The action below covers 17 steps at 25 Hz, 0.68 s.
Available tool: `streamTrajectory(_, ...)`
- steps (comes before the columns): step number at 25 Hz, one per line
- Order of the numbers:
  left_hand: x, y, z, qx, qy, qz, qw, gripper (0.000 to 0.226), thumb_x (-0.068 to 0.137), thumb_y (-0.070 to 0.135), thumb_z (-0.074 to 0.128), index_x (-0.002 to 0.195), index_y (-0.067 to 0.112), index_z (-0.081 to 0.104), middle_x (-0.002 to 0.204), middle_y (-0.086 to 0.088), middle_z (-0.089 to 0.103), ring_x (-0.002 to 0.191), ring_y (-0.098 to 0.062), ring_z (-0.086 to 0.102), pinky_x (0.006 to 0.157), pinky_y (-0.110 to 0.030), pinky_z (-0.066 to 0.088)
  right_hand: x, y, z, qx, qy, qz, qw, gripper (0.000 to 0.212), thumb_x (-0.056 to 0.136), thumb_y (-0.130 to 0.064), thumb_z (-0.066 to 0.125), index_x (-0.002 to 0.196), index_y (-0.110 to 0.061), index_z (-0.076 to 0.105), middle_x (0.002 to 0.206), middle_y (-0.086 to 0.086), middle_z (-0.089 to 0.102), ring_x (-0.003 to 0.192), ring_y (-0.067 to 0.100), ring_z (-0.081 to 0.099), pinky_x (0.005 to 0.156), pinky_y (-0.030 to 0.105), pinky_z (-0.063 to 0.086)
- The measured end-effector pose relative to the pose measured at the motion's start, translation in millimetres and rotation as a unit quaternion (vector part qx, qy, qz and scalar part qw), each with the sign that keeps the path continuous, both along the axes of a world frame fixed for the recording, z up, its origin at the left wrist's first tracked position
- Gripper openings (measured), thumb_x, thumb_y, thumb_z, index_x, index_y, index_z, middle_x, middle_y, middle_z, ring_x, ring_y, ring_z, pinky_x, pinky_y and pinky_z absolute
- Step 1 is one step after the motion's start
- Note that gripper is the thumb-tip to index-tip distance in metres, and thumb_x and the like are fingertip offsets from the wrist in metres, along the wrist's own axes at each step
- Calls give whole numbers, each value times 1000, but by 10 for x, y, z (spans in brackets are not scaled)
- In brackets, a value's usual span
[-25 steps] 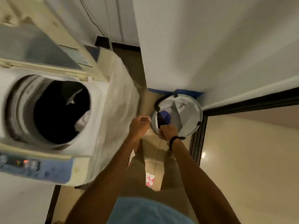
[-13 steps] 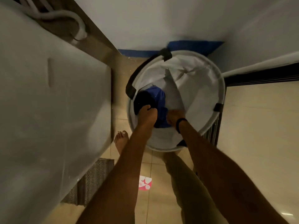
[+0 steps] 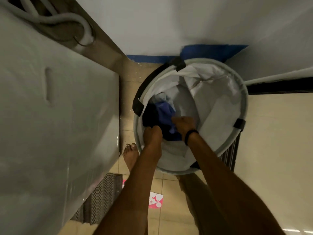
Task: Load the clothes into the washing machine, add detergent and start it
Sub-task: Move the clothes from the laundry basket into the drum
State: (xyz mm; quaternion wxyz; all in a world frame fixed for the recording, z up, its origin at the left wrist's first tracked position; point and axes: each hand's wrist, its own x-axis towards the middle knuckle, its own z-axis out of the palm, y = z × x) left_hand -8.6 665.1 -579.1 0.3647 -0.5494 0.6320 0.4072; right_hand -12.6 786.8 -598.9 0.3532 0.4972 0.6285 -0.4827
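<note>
A round white laundry basket (image 3: 240, 92) with black handles stands on the tiled floor against the wall. Inside it lie a dark garment (image 3: 149, 116), a blue garment (image 3: 164, 110) and a pale one behind them. My left hand (image 3: 152, 134) reaches into the basket and grips the dark garment. My right hand (image 3: 183, 123), with a black band on the wrist, holds the blue garment. The washing machine (image 3: 50, 124) shows only its plastic-wrapped side at the left; its opening is out of view.
Grey hoses (image 3: 67, 19) coil behind the machine at top left. A patterned mat (image 3: 100, 200) lies at the machine's foot, and a pink and white scrap (image 3: 155, 200) lies on the tiles. My bare foot (image 3: 130, 155) stands between machine and basket. A dark door frame (image 3: 279, 87) runs at right.
The view has swung from the machine's open drum down onto the basket. Both hands have gone from the basket's rim deep inside and taken hold of the clothes.
</note>
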Motion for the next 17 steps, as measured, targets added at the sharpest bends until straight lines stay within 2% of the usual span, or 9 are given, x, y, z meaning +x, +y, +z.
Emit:
streamTrajectory(2, -29, 3, 223, 22, 12, 17, 1000, 49, 98, 24, 53, 142, 3, 47, 141, -19, 53, 124, -38, 53, 102, -46, 47, 159, 69, 709, 24, 37, 1, 999, 25, 83, -35, 71, 86, -10, 70, 96, 15, 72, 84, 23, 64, 85, 45, 56)
streamTrajectory(4, -2, -5, 230, 44, 4, 56, 997, 64, 95, 48, 54, 145, 8, 44, 145, -16, 49, 127, -40, 51, 105, -51, 45, 353, 113, 1446, 64, 74, 6, 995, 22, 82, -29, 73, 75, -9, 68, 77, 11, 70, 72, 21, 65, 70, 42, 56)
streamTrajectory(6, -6, 6, 285, 96, -14, 99, 990, 80, 84, 70, 50, 141, 14, 49, 136, -15, 57, 119, -39, 57, 101, -52, 49, 493, 105, 2078, 95, 126, -7, 987, 14, 83, -23, 74, 77, -12, 67, 68, 2, 66, 62, 12, 61, 57, 30, 50)
streamTrajectory(9, 53, 24, 479, 131, -6, 109, 985, 88, 75, 82, 47, 134, 17, 53, 126, -12, 62, 113, -35, 61, 98, -51, 51, 586, 9, 2599, 168, 202, -63, 963, 9, 82, -16, 73, 85, -13, 65, 72, -6, 65, 60, 1, 62, 53, 10, 47)
streamTrajectory(12, 139, -49, 415, 155, 2, 89, 984, 130, 36, 100, 55, 143, 27, 45, 135, -12, 58, 117, -35, 58, 99, -54, 49, 593, -99, 2695, 239, 246, -67, 937, 15, 80, -13, 76, 85, -17, 63, 69, -14, 60, 61, 1, 62, 56, 4, 44)
streamTrajectory(13, 179, -62, 401, 169, 2, 83, 982, 132, 35, 100, 57, 146, 29, 42, 138, -11, 55, 120, -34, 57, 101, -53, 48, 609, -120, 2720, 256, 256, -74, 929, 16, 79, -11, 76, 84, -18, 62, 67, -16, 59, 60, -2, 61, 56, 3, 43)
streamTrajectory(15, 104, -51, 701, 172, 7, 67, 983, 113, 57, 95, 52, 147, 25, 42, 142, -8, 53, 126, -33, 53, 104, -47, 46, 624, -165, 2740, 281, 278, -81, 915, 19, 79, -9, 77, 82, -18, 61, 65, -19, 56, 62, -12, 59, 58, -2, 41)
streamTrajectory(16, 106, -63, 807, 169, 3, 65, 983, 104, 66, 91, 49, 144, 24, 44, 141, -7, 53, 126, -32, 52, 101, -43, 47, 667, -179, 2766, 286, 283, -84, 912, 20, 78, -8, 77, 82, -18, 60, 65, -20, 56, 63, -15, 58, 57, -3, 40)
streamTrajectory(17, 118, -93, 850, 170, 2, 72, 983, 104, 65, 92, 49, 143, 23, 46, 140, -8, 53, 124, -32, 52, 95, -41, 49, 692, -199, 2793, 289, 289, -89, 908, 21, 78, -7, 77, 81, -18, 60, 64, -19, 56, 63, -15, 58, 57, -2, 40)
